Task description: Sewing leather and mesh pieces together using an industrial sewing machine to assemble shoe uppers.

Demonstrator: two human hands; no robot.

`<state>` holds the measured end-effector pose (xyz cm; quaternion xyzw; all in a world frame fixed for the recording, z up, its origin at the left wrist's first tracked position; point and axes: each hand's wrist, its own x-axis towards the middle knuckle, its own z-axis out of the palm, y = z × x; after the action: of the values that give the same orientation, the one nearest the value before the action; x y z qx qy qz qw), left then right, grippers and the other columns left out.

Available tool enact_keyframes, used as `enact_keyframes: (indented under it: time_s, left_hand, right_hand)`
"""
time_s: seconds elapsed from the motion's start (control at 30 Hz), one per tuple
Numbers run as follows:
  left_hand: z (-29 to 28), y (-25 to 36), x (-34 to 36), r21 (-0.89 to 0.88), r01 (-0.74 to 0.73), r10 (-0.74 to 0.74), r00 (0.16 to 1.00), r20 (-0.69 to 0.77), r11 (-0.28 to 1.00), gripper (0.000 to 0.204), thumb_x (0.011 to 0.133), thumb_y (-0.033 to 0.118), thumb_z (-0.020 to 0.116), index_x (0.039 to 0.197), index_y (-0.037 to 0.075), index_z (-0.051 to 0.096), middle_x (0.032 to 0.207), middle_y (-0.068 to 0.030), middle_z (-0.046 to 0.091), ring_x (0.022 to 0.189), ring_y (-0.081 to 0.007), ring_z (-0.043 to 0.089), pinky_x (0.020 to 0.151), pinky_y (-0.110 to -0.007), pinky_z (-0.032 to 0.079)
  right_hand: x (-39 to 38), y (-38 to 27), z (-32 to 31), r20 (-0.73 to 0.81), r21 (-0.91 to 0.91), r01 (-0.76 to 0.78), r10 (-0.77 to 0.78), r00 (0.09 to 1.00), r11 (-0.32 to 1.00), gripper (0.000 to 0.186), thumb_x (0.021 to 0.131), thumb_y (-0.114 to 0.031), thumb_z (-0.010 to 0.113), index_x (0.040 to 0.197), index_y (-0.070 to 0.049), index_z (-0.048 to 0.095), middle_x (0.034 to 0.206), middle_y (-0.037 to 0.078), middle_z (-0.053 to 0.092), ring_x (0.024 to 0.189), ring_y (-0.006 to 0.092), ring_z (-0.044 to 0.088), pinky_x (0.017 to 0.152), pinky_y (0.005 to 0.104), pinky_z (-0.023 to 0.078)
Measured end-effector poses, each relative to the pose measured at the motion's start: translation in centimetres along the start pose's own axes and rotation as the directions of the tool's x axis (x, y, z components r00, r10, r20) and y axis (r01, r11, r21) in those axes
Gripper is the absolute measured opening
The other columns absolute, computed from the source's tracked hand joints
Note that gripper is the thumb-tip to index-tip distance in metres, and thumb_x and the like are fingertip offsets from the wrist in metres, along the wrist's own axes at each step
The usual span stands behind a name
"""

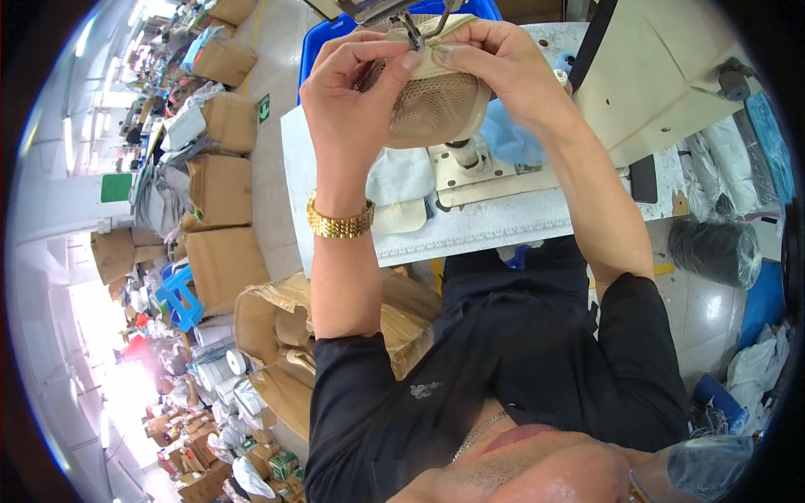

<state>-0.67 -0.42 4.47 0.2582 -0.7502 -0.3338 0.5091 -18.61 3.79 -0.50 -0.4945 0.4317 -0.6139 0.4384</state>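
A beige, cap-shaped mesh piece hangs under the needle and presser foot of a sewing machine. My left hand pinches its upper edge on the left of the foot, thumb and forefinger close to the needle. On the other side, my right hand grips the same edge, with the thumb pressed on a pale band. Both hands are raised above the machine's metal post. The far side of the mesh piece, and most of the fingers behind it, are hidden.
Light blue cloth and pale fabric pieces lie on the white worktable. A blue bin stands behind. A dark flat object rests at the right. An open cardboard box sits on the floor at my left.
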Motion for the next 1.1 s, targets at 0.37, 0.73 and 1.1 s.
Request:
enact_keyframes:
  time_s: [0.37,0.73,1.1]
  left_hand:
    - [-1.4,-1.3,1.5,-0.136,0.054,-0.035,0.99,0.138,0.989,0.016,0.081,0.0,0.075,0.097,-0.002,0.073,0.106,-0.0056,0.065,0.091,-0.0124,0.064,0.082,-0.024,0.054]
    - [-2.0,-0.9,2.1,-0.085,0.215,-0.19,0.952,0.239,0.973,0.02,0.083,0.006,0.076,0.101,-0.001,0.071,0.104,-0.006,0.069,0.091,-0.0108,0.065,0.082,-0.025,0.053]
    - [-1.3,-1.3,1.3,-0.165,0.224,-0.18,0.952,0.246,0.96,0.031,0.08,0.009,0.079,0.108,-0.001,0.067,0.104,-0.0081,0.07,0.095,-0.0124,0.066,0.085,-0.025,0.054]
  right_hand:
    - [-0.2,0.2,0.8,-0.053,0.069,0.059,-0.055,0.997,0.996,0.024,0.086,-0.018,0.073,0.103,-0.001,0.069,0.092,0.001,0.068,0.084,0.0054,0.061,0.072,0.0203,0.047]
    - [-1.2,-0.8,1.7,-0.051,0.092,0.137,-0.133,0.99,0.986,0.025,0.084,-0.014,0.072,0.101,0.004,0.068,0.09,0.005,0.069,0.079,0.0064,0.062,0.071,0.0214,0.05]
    - [-3.6,-2.4,-1.5,0.019,-0.275,0.045,-0.042,0.999,0.96,0.028,0.085,-0.015,0.071,0.109,-0.001,0.068,0.093,0.004,0.069,0.082,0.0089,0.063,0.074,0.023,0.051]
